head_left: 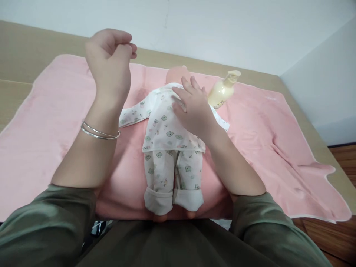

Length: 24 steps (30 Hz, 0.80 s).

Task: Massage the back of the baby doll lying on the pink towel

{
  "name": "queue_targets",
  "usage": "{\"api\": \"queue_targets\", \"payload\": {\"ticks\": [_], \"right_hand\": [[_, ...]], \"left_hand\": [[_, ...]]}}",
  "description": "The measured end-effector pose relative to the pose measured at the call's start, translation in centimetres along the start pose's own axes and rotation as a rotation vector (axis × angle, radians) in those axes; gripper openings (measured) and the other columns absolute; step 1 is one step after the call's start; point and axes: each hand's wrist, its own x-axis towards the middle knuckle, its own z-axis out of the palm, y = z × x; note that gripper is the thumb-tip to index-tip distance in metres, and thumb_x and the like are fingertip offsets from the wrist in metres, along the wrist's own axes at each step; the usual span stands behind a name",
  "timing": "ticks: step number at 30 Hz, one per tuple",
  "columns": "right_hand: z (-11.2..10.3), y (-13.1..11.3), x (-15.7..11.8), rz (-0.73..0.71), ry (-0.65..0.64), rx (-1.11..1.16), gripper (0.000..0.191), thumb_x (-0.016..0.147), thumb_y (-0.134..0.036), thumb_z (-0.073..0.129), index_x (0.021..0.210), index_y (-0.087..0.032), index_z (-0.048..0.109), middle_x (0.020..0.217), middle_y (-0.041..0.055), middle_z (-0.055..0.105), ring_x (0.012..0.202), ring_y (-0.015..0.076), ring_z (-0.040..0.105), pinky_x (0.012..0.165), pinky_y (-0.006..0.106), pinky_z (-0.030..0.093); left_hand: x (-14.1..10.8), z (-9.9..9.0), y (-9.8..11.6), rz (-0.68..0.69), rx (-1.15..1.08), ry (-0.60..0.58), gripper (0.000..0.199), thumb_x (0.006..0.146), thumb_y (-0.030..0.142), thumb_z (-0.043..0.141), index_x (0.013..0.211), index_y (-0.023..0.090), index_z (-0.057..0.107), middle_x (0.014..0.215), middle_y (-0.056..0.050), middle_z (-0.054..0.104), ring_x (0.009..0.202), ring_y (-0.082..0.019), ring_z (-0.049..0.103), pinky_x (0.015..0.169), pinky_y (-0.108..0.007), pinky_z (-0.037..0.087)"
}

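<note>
I have a doll in white printed cloth clothes (162,129) lying lengthwise on a pink cloth blanket (258,148), head pointing away. My right hand (195,109) spreads over it; my curled left hand's (109,59) grip I can't tell.

Pink blanket (267,137) free at right; pump bottle (221,92) obstructs near doll (162,129)

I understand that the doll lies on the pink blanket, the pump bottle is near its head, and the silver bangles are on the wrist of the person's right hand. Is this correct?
Not quite: the silver bangles are on the wrist of the left hand, as the head view shows. The doll does lie on the pink blanket, with the pump bottle near its head.
</note>
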Motion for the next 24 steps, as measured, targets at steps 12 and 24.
{"api": "queue_targets", "payload": {"ticks": [12, 24], "right_hand": [[-0.8, -0.4, -0.1, -0.070, -0.172, 0.009, 0.050, 0.103, -0.023, 0.047, 0.152, -0.027, 0.055, 0.177, 0.0028, 0.031, 0.167, 0.0347, 0.023, 0.136, 0.070, 0.020], [-11.6, 4.8, -2.8, -0.067, 0.507, 0.172, 0.049, 0.094, -0.027, 0.048, 0.141, -0.030, 0.064, 0.154, -0.0053, 0.062, 0.157, 0.0158, 0.045, 0.130, 0.041, 0.045]], "left_hand": [[0.2, -0.5, 0.9, -0.032, -0.003, 0.010, 0.019, 0.079, 0.007, 0.067, 0.090, 0.020, 0.077, 0.081, 0.005, 0.075, 0.089, -0.014, 0.073, 0.089, -0.029, 0.062], [-3.4, 3.4, 0.5, -0.127, -0.059, -0.165, 0.021, 0.079, 0.014, 0.066, 0.081, 0.028, 0.081, 0.086, 0.002, 0.079, 0.098, -0.020, 0.073, 0.100, -0.037, 0.057]]}}
